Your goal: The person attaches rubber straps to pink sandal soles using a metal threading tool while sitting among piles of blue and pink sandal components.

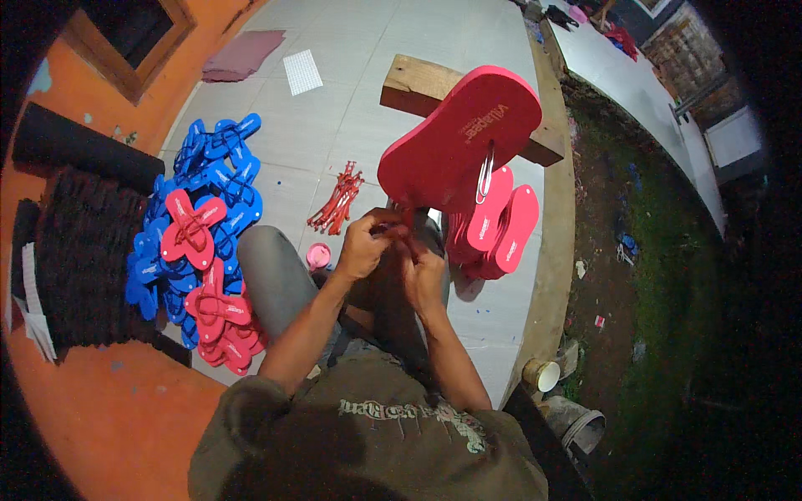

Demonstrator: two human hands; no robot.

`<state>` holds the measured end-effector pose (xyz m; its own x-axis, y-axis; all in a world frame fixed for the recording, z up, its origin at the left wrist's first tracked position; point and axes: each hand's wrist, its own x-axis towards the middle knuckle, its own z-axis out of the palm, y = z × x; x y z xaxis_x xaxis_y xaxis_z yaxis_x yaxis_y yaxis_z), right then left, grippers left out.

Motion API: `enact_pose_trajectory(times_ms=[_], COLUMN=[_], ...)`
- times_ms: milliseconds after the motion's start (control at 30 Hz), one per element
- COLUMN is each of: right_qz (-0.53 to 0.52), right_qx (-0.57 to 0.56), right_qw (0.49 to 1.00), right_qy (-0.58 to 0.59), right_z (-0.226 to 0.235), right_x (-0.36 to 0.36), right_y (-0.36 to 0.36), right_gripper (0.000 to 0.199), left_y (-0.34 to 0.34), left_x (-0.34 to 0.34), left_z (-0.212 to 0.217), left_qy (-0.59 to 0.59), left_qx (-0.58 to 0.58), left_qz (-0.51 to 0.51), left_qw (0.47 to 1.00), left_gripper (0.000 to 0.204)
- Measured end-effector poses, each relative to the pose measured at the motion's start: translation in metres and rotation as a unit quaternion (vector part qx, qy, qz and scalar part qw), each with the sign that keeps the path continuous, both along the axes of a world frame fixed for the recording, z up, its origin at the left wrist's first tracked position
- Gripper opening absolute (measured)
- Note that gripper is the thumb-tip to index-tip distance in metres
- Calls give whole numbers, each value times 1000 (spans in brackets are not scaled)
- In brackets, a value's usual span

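My left hand and my right hand meet between my knees with fingers pinched together. A narrow red piece, which looks like a sandal strap, shows at the fingertips; the fingers cover most of it. Just beyond them, a large red sandal sole rests tilted over a wooden beam, its near end close to my fingers. A bent metal wire loop stands out from the sole's face. Left of the sole lies a bunch of red straps on the tiles.
Blue flip-flops are heaped at the left, with red flip-flops on and beside them. Stacked red soles stand right of my knee. A small pink pot sits by my left knee. The tiled floor ends at a ledge.
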<state>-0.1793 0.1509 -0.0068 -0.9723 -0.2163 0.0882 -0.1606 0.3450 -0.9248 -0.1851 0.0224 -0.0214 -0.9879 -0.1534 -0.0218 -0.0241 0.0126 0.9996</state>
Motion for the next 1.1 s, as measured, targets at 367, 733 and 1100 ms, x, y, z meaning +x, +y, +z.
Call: enact_pose_trajectory(times_ms=[367,733,1100], right_qz=[-44,-90,-179], right_qx=[-97,-295,-339], right_qw=[993,944,923], right_qy=[-50,-120,16], right_z=[-18,27,39], right_x=[13,-9,-5], right_y=[21,76,106], right_gripper=[21,15,12], left_y=[29,-31,-41], left_x=[4,21,19], left_z=[26,38,73], left_qy=[108,-58,161], left_qx=[-218,589,298], left_qz=[92,-136,-8], left_qw=[965,795,941], left_gripper=[29,15,27])
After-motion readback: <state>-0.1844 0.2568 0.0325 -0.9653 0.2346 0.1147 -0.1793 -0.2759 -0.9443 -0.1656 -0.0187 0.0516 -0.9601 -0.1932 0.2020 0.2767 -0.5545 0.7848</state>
